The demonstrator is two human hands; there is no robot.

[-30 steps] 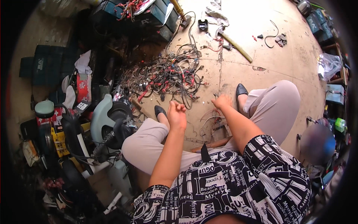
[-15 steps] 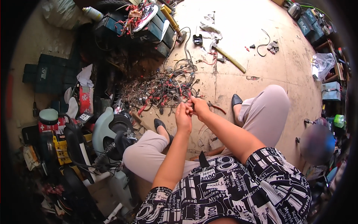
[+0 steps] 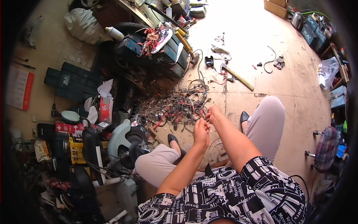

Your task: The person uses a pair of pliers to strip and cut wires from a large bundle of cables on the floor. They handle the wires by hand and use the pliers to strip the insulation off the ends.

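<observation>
Wire tangle [image 3: 189, 105] on floor [image 3: 298, 125]; left hand [image 3: 201, 133] and right hand [image 3: 214, 114] curl near its right edge. Cannot tell whether either grip clamps anything; steadiness should help.

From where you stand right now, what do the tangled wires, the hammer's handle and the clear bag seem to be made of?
Tangled wires: likely plastic or rubber skins, from their bendy black and red strands; finish unclear.
Hammer's handle: perhaps wood, being yellowish and straight, though coated fibreglass is possible.
Clear bag: thin, glossy plastic, apparently, from its see-through creases and bright highlights.
</observation>
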